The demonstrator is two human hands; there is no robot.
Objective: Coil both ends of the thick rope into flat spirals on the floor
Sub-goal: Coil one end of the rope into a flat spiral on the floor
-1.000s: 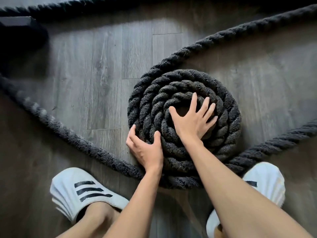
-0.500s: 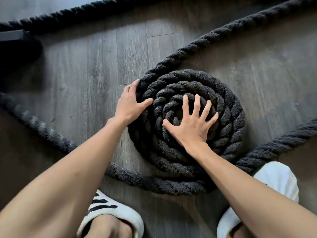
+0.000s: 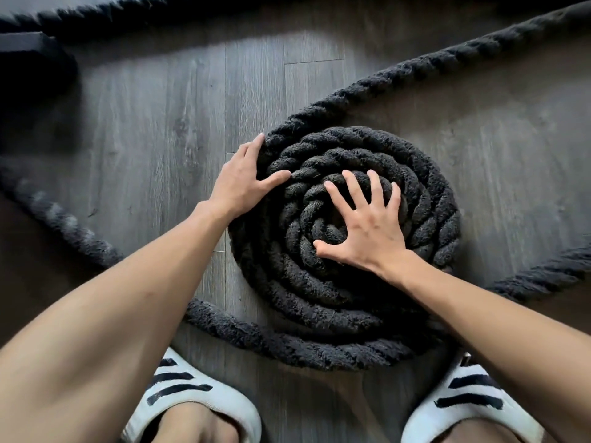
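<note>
A thick dark rope is wound into a flat spiral (image 3: 425, 193) of several turns on the grey wood floor. My right hand (image 3: 367, 225) lies spread over the spiral's centre, fingers splayed and pressing down. At the upper left rim my left hand (image 3: 243, 183) has its fingers laid along the outside of the outermost turn and its thumb resting across the top. The rope's free run (image 3: 447, 59) leaves the spiral at the upper left and stretches away to the upper right. Another loose stretch (image 3: 287, 343) curves under the near side of the spiral.
More of the rope crosses the top edge (image 3: 128, 11), slants down the left side (image 3: 64, 219) and exits at the right (image 3: 543, 276). A dark block (image 3: 28, 68) sits at the far left. My white striped slippers (image 3: 198, 398) (image 3: 463, 401) stand close below the spiral.
My left hand moved from the spiral's lower left rim up to its upper left rim a second ago and has stayed there. My right hand keeps pressing the centre, turned slightly.
</note>
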